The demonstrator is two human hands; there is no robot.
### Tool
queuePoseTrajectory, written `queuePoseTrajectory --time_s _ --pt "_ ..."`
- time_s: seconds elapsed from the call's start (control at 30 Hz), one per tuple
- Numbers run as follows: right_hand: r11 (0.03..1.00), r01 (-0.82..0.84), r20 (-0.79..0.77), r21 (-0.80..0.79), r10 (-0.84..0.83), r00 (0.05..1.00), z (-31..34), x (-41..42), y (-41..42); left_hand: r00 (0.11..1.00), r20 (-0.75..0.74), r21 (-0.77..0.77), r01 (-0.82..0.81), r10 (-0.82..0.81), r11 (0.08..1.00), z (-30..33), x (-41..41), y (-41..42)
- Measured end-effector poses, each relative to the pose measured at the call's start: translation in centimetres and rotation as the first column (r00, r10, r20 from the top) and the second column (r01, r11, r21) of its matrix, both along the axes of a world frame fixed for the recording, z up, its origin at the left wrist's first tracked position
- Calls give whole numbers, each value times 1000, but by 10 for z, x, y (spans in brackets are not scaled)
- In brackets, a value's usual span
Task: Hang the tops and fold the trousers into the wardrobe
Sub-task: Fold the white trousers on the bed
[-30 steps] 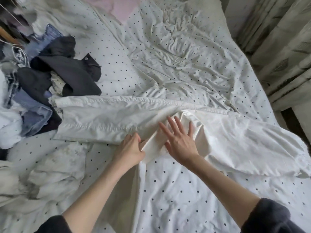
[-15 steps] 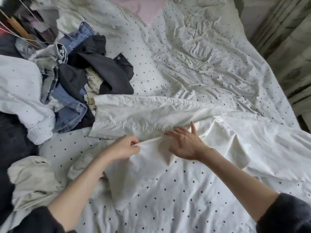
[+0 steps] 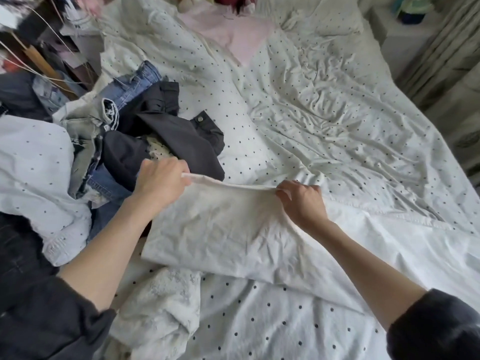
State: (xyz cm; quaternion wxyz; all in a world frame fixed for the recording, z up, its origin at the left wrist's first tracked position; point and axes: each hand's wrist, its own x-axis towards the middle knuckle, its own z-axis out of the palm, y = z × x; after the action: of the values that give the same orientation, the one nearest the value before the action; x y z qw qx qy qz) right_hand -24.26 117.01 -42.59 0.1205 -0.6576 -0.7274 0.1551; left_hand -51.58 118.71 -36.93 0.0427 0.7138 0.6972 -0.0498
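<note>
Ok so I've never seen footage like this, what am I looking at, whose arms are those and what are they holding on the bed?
There is no machine here. The single picture comes from a camera worn on a person's head, looking forward and down, so the arms are the wearer's own. The left hand and right hand each pinch the top edge of white trousers, holding the cloth taut between them. They lie on a bed with a white polka-dot duvet. To the left sits a heap of clothes: blue jeans and a dark garment. A pink cloth lies near the head of the bed.
</note>
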Motion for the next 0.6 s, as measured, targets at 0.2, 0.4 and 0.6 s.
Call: queuePoseTrajectory --time_s 0.2,0.4,0.6 --pt "999 -6 114 -49 12 993 -28 -33 -1 897 331 -11 -306 293 952 -54 -24 -5" --pt "951 -310 171 0 305 937 -57 -83 -53 547 638 -240 -527 542 815 -98 -49 -43" --pt "885 -380 226 -270 442 868 -93 -87 -51 595 493 -360 -525 635 771 -117 -57 -54"
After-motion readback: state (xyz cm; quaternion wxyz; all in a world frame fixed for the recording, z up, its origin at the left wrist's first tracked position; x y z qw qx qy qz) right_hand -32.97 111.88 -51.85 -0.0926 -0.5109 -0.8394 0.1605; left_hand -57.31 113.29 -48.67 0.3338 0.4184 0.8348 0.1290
